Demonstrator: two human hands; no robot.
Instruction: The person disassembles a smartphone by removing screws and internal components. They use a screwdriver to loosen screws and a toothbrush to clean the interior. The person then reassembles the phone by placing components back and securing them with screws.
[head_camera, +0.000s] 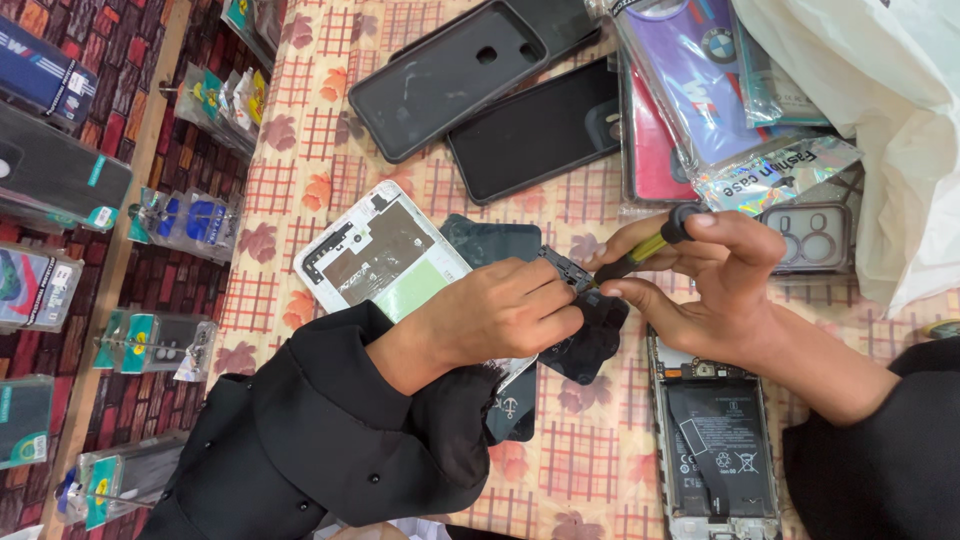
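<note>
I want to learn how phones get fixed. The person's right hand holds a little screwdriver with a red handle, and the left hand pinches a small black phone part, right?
Nearly. The head view shows the screwdriver in the right hand has a yellow and black handle, not red. The rest holds: the left hand pinches a small black phone part.

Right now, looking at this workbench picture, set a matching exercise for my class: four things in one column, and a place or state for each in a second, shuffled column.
Things:
1. screwdriver
2. white phone frame
3. opened phone with battery
4. two black phone covers

Places or states:
A. lying at the top of the tablecloth
B. held in the right hand
C. partly under the left hand and its sleeve
D. at the bottom edge, below the right wrist

Pairs: 1-B, 2-C, 3-D, 4-A
</note>
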